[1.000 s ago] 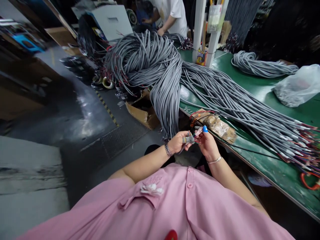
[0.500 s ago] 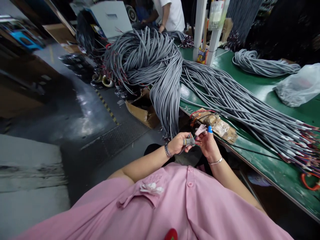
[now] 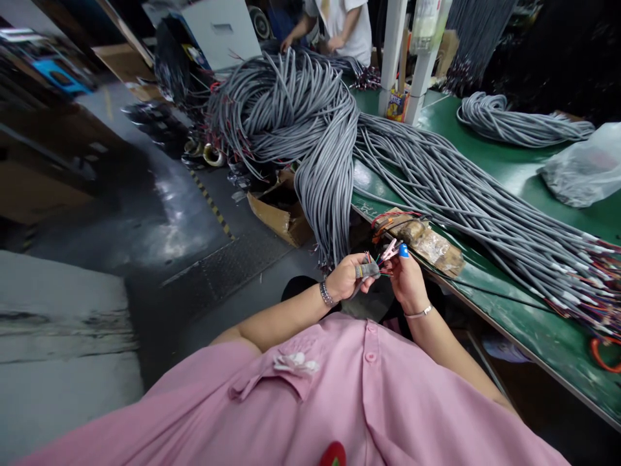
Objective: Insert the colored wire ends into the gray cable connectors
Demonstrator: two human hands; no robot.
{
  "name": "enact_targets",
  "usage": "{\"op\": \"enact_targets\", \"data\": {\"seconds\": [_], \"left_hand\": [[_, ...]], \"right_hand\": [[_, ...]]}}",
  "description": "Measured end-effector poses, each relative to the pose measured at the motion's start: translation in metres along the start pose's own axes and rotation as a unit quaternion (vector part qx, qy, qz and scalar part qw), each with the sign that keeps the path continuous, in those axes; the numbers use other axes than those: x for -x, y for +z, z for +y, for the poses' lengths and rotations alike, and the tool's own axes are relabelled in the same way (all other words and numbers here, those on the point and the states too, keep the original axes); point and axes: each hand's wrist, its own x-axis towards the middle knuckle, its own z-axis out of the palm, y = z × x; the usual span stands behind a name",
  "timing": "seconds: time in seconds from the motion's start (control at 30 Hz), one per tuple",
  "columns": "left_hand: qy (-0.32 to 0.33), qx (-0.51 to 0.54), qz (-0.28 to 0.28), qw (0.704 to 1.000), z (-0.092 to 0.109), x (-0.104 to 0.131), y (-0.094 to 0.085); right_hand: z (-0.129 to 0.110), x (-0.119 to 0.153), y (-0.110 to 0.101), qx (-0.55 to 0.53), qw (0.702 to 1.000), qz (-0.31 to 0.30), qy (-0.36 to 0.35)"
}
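My left hand [image 3: 345, 278] grips the end of a grey cable [image 3: 369, 270], with thin coloured wires [image 3: 376, 261] fanning out of it. My right hand [image 3: 406, 279], with a blue cover on one fingertip [image 3: 402, 250], pinches a small pale connector [image 3: 391, 248] at those wire ends. Both hands are held close together in front of my pink shirt, just off the near edge of the green table [image 3: 528, 323].
A thick mass of grey cables [image 3: 427, 188] runs across the table and hangs over its left end. A taped brown bundle [image 3: 422, 241] lies at the table edge. A cardboard box [image 3: 276, 213] sits on the floor. A person in white [image 3: 344, 22] works at the far end. A plastic bag [image 3: 582, 169] lies at right.
My right hand's fingers shifted slightly on the connector and wires; the pale piece now points up-left. My view drifted a little. The person at the far end moved their arms.
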Motion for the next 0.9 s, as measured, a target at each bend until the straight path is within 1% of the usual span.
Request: {"op": "enact_targets", "data": {"seconds": [0.07,0.1,0.13,0.27,0.33,0.57,0.7,0.9], "left_hand": [[-0.002,0.005,0.005,1.000,-0.001,-0.001,0.000],[-0.003,0.007,0.005,1.000,-0.001,-0.002,0.000],[-0.004,0.008,0.003,1.000,-0.002,-0.002,0.000],[-0.005,0.006,-0.002,1.000,-0.004,-0.005,-0.002],[-0.004,0.006,0.000,1.000,-0.005,-0.006,-0.003],[-0.005,-0.008,0.002,1.000,-0.009,-0.007,-0.006],[-0.008,-0.018,0.008,1.000,-0.009,-0.006,-0.007],[0.011,-0.045,0.011,0.999,-0.006,0.006,-0.003]], "right_hand": [[0.003,-0.001,0.000,0.026,0.998,0.033,-0.045],[0.005,-0.002,0.001,0.031,0.997,0.039,-0.057],[0.006,-0.003,0.001,0.026,0.998,0.032,-0.054],[0.006,-0.008,0.004,-0.051,0.997,-0.038,0.035],[0.005,-0.010,0.005,-0.081,0.994,-0.043,0.062],[0.005,-0.011,0.006,-0.101,0.992,-0.029,0.072],[0.004,-0.009,0.005,-0.121,0.988,-0.021,0.088],[-0.002,-0.002,0.001,-0.134,0.981,-0.066,0.127]]}}
